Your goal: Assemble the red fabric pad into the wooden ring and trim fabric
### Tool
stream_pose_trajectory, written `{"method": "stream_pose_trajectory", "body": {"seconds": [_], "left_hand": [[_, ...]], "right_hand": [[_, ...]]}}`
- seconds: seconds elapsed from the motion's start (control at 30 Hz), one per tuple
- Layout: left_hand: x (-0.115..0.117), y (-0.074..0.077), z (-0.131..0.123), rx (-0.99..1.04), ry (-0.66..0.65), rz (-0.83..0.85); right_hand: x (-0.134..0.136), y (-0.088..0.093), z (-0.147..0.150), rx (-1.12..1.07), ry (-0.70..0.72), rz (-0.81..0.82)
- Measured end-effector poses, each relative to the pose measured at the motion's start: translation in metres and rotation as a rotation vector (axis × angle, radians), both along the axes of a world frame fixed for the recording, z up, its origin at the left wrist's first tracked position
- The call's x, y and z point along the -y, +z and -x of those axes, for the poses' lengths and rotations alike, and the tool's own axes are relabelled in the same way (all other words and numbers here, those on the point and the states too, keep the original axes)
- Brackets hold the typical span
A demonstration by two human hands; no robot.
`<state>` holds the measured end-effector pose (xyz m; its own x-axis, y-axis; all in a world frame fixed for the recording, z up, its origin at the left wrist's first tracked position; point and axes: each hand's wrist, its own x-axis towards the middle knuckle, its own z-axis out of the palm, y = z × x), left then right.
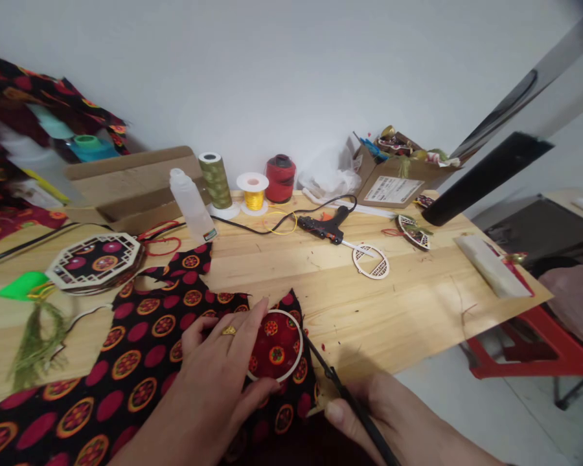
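Black fabric with red and orange round motifs (126,366) covers the left front of the wooden table. On its right end lies a round white-rimmed frame (300,349) with red patterned cloth inside. My left hand (223,362), a gold ring on one finger, presses on the frame's left part, thumb at its lower edge and fingers spread. My right hand (369,411) is wrapped round dark scissors (342,385), whose tip points up and left at the frame's right rim, over the fabric edge. A pale piece partly hidden by the right thumb lies beside the scissors.
Octagonal wooden pieces (97,262) and a green tassel (36,343) lie left. Behind are a plastic bottle (190,204), thread spools (280,178), a glue gun (325,225) and cardboard boxes (393,184). An oval wooden piece (379,266) lies centre-right; a red stool (534,346) stands right.
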<state>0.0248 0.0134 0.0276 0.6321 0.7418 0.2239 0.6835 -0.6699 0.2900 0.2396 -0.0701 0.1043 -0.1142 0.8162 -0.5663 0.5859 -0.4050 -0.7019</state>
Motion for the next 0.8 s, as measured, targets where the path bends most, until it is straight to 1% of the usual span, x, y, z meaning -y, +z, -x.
{"method": "stream_pose_trajectory", "body": {"seconds": [0.07, 0.13, 0.3, 0.37, 0.4, 0.47, 0.53, 0.6, 0.67, 0.8], "left_hand": [[0.0, 0.0, 0.001, -0.005, -0.003, 0.007], [-0.001, -0.001, 0.002, -0.006, -0.003, 0.018], [0.0, -0.001, 0.001, -0.004, 0.006, 0.036], [0.001, 0.0, 0.0, -0.002, 0.009, 0.026], [0.001, 0.0, 0.0, -0.002, 0.008, 0.019], [0.0, -0.002, 0.001, 0.004, 0.009, 0.01], [-0.002, -0.004, 0.004, 0.015, -0.001, 0.013], [-0.005, -0.007, 0.007, 0.011, -0.038, 0.018], [-0.006, -0.01, 0.009, -0.002, -0.059, 0.019], [-0.003, -0.008, 0.006, 0.01, 0.013, 0.022]], "right_hand": [[0.001, 0.001, -0.001, 0.048, -0.038, 0.047], [0.001, -0.001, -0.003, 0.049, -0.07, 0.064], [0.003, -0.011, -0.009, -0.14, -0.044, -0.025], [0.009, -0.019, -0.011, -0.154, -0.044, -0.033], [0.012, -0.023, -0.013, -0.131, -0.052, -0.013], [0.018, -0.03, -0.016, -0.056, -0.053, 0.078], [0.02, -0.033, -0.018, 0.003, -0.044, 0.132], [0.018, -0.031, -0.018, 0.016, -0.039, 0.107], [0.013, -0.025, -0.016, -0.009, -0.042, 0.054], [0.001, -0.012, -0.011, -0.151, -0.046, 0.037]]}}
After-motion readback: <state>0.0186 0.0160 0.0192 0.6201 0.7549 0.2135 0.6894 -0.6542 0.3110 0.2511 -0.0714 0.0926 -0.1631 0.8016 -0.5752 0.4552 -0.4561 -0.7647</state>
